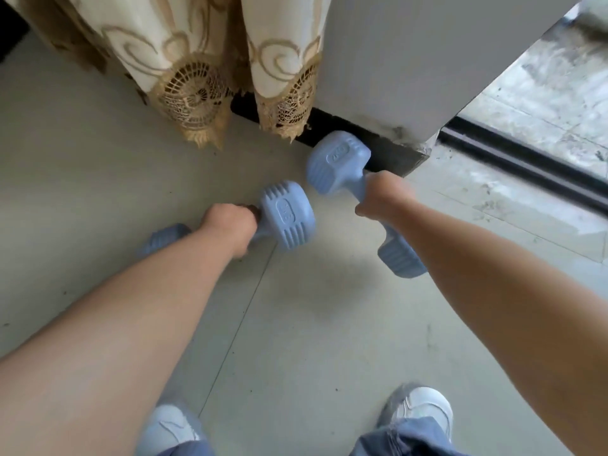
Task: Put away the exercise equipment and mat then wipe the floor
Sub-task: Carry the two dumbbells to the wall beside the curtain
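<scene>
Each hand hides its dumbbell's handle — the left dumbbell [286, 215] and right dumbbell [339, 159] show only blurred heads; embossed markings unreadable; shoes [424, 409] cut off below.

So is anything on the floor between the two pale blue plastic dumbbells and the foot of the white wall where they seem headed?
Nothing visible. The right hand grips one pale blue dumbbell, its far head already near the wall's black baseboard. The left hand grips the other dumbbell over bare tile. The cream lace curtain hangs to the left.

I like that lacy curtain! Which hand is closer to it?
Left. The left hand is just below the curtain; the right hand sits farther right, by the wall.
</scene>
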{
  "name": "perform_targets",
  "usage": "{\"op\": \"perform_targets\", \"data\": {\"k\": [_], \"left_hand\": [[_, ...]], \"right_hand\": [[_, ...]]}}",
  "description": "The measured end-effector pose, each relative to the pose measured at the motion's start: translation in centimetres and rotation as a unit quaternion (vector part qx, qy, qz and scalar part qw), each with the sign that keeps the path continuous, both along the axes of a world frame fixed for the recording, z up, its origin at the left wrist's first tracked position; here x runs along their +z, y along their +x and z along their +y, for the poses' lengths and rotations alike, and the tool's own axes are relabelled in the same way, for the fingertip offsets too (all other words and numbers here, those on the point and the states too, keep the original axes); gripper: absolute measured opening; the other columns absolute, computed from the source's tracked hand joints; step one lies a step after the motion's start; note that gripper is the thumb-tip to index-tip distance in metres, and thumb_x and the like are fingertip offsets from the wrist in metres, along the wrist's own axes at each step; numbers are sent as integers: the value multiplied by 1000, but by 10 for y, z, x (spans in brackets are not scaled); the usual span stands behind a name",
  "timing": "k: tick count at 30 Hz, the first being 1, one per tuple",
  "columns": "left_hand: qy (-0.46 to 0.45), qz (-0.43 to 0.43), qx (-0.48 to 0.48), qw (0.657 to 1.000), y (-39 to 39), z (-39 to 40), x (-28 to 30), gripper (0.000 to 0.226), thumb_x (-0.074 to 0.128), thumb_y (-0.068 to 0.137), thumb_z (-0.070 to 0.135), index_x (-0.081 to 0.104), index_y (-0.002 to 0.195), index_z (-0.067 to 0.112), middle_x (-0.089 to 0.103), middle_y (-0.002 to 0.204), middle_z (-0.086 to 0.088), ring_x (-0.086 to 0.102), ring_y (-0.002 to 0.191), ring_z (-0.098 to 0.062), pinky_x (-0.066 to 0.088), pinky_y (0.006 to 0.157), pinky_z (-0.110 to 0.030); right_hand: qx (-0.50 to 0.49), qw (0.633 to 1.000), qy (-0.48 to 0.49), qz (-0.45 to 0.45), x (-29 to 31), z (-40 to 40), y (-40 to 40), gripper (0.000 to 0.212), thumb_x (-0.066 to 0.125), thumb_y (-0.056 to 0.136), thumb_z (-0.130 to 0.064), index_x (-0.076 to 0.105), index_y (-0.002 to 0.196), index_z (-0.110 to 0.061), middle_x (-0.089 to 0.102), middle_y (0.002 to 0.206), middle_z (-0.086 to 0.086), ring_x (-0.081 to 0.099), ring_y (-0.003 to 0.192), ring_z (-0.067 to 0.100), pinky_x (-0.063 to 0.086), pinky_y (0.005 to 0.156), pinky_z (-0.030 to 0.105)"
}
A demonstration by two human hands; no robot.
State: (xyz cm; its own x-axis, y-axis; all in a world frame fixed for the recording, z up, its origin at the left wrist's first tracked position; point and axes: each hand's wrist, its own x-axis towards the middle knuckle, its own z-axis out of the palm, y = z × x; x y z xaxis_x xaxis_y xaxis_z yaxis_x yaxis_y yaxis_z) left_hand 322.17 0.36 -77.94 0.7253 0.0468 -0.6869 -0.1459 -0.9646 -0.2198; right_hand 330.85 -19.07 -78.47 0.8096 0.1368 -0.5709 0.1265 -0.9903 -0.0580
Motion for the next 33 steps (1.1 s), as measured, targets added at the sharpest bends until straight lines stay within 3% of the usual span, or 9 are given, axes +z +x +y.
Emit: {"op": "perform_targets", "data": {"k": [3, 5, 7, 16, 22, 27, 33], "left_hand": [[9, -5, -53, 999, 10, 4, -7, 40, 55, 92, 18, 45, 130, 9, 53, 135, -9, 54, 125, -26, 46, 97, -34], [14, -5, -77, 997, 12, 4, -11, 40, 52, 93, 13, 43, 132, 7, 50, 136, -10, 52, 126, -27, 45, 97, -34], [18, -1, -99, 995, 11, 4, -18, 41, 49, 95, 8, 40, 134, 5, 47, 137, -12, 50, 126, -27, 44, 98, -33], [-19, -57, -78, 995, 7, 21, -31, 38, 49, 93, 9, 41, 130, 8, 48, 133, -9, 47, 125, -26, 46, 93, -34], [-50, -74, -37, 995, -2, 28, -36, 39, 49, 92, 6, 42, 130, 9, 49, 128, -9, 47, 123, -27, 47, 90, -35], [-57, -95, -30, 993, -6, 32, -36, 34, 43, 92, 3, 48, 125, 7, 50, 128, -11, 47, 124, -29, 41, 96, -37], [-52, -87, -43, 994, -5, 34, -35, 32, 45, 92, 2, 50, 123, 7, 53, 125, -12, 51, 120, -30, 44, 94, -36]], "right_hand": [[47, 998, -24, -24, 0, 12, 8, 27, 56, 84, -10, 53, 111, -8, 49, 86, 5, 53, 83, 29, 34, 54, 25], [83, 995, -40, -39, -2, 20, 10, 31, 55, 85, -10, 53, 116, -6, 54, 109, 12, 58, 98, 32, 37, 65, 29], [116, 991, -52, -49, -8, 26, 12, 32, 55, 86, -8, 53, 118, -5, 54, 118, 14, 56, 107, 33, 36, 70, 31], [199, 975, -67, -75, -22, 56, 33, 44, 52, 89, -9, 47, 132, -10, 53, 129, 14, 52, 120, 33, 47, 89, 35], [188, 977, -71, -72, -26, 65, 40, 35, 54, 88, -10, 54, 123, -6, 57, 125, 14, 57, 114, 33, 49, 83, 34], [175, 979, -75, -67, -28, 65, 45, 33, 54, 87, -10, 56, 120, -6, 60, 120, 13, 58, 111, 32, 43, 75, 30], [187, 977, -72, -72, -29, 68, 47, 35, 55, 87, -10, 56, 122, -7, 58, 124, 12, 57, 114, 32, 47, 82, 33]]}}
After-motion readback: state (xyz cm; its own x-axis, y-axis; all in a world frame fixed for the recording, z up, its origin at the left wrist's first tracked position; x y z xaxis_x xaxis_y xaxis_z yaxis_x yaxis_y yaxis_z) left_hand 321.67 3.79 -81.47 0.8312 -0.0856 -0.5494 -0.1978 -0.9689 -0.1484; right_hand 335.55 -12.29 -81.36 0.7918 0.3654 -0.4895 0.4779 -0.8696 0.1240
